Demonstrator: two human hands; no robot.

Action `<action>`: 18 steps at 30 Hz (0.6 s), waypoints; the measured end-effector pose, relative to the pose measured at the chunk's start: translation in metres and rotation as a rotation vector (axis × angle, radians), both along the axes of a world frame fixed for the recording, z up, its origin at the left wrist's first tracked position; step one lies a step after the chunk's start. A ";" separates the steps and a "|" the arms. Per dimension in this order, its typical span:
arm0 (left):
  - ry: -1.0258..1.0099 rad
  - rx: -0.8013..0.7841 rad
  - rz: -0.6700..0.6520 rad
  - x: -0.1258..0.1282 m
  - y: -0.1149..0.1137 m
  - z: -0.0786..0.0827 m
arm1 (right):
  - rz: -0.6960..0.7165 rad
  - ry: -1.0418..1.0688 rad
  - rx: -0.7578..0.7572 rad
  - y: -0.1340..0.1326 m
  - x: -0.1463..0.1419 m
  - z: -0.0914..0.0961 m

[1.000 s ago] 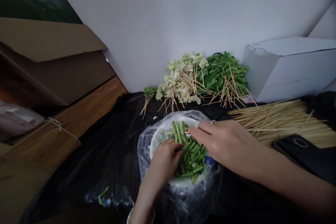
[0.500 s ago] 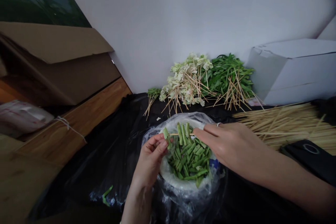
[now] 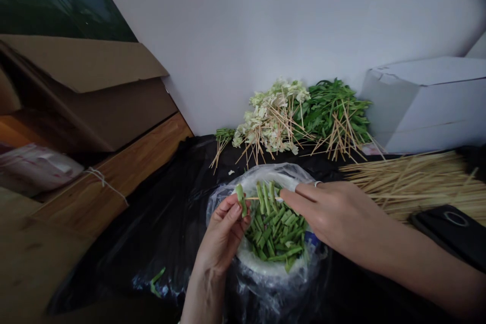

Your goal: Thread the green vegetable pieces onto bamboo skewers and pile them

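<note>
My left hand (image 3: 227, 225) pinches a cut piece of green bean (image 3: 240, 198) between thumb and fingers. A thin wooden skewer (image 3: 252, 198) runs from that piece across to my right hand (image 3: 322, 207), whose fingers are closed on it. A few bean pieces (image 3: 267, 196) are threaded side by side on the skewer near my right fingertips. Right below both hands stands a round bowl lined with clear plastic (image 3: 261, 266), holding many loose cut green bean pieces (image 3: 279, 235). The skewer's right end is hidden by my right hand.
Against the wall lie skewered pale leaves (image 3: 266, 111), skewered dark greens (image 3: 334, 106) and a small skewered bunch (image 3: 225, 134). Loose skewers (image 3: 421, 177) and a black phone-like object (image 3: 448, 223) are at right. A white box (image 3: 433, 101) and a cardboard box (image 3: 110, 106) flank the black sheet (image 3: 159, 223).
The bean piece in my left hand has turned and now shows more of its length at the skewer's left end. The whole view has shifted slightly.
</note>
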State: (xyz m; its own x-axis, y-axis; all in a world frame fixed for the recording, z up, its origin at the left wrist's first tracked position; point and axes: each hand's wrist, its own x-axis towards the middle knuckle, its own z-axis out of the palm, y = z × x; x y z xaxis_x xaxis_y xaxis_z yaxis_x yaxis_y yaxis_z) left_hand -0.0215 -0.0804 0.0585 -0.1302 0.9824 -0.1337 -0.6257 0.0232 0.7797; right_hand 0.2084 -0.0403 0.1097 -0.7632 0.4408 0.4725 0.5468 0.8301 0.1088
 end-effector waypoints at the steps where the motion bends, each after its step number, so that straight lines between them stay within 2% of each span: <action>1: 0.000 0.002 0.000 0.001 0.000 0.000 | 0.003 -0.001 -0.003 0.000 0.000 0.000; 18: 0.016 -0.021 0.003 0.003 -0.002 0.003 | 0.005 -0.024 -0.006 -0.002 0.001 0.002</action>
